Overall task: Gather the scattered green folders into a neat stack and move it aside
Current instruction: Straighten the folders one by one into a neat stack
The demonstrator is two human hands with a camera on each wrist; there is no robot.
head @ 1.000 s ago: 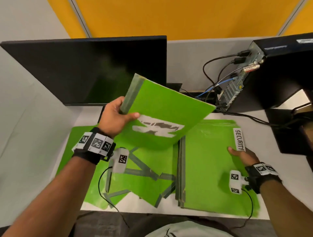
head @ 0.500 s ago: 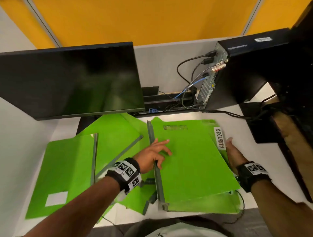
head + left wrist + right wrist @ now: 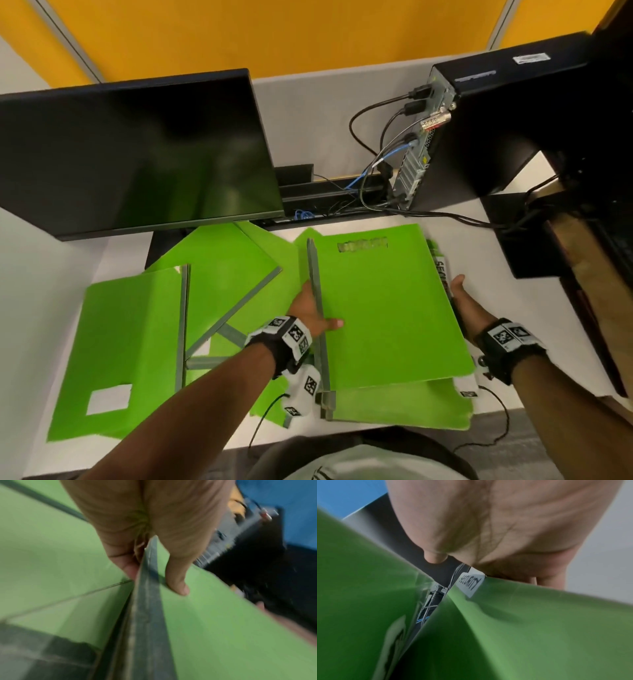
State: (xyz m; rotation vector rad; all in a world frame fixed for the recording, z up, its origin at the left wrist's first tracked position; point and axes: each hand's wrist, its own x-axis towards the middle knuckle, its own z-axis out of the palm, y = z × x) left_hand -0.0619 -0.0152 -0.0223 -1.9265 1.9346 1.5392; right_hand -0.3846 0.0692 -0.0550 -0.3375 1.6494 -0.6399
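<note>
Several green folders with grey spines lie across the white desk. The top folder [image 3: 387,308] lies on the right pile, above a lower folder [image 3: 394,407] with a white SECURITY tab [image 3: 441,270]. My left hand [image 3: 318,315] grips the top folder's grey spine [image 3: 147,615], thumb [image 3: 178,586] on the cover and fingers [image 3: 128,568] underneath. My right hand [image 3: 457,291] lies against the pile's right edge beside the SECURITY tab [image 3: 470,583], thumb [image 3: 435,558] straight; its fingers are mostly hidden behind the edge. Two more folders [image 3: 130,342] [image 3: 222,274] lie loose on the left.
A black monitor [image 3: 137,154] stands at the back left, over the far folders. A black computer case [image 3: 486,137] with cables [image 3: 376,164] stands at the back right. A dark stand [image 3: 527,236] lies right of the pile. The desk's front edge is near my body.
My left hand carried a raised folder over, laid it on the right pile, and now grips its spine. My right hand stayed at the pile's right edge.
</note>
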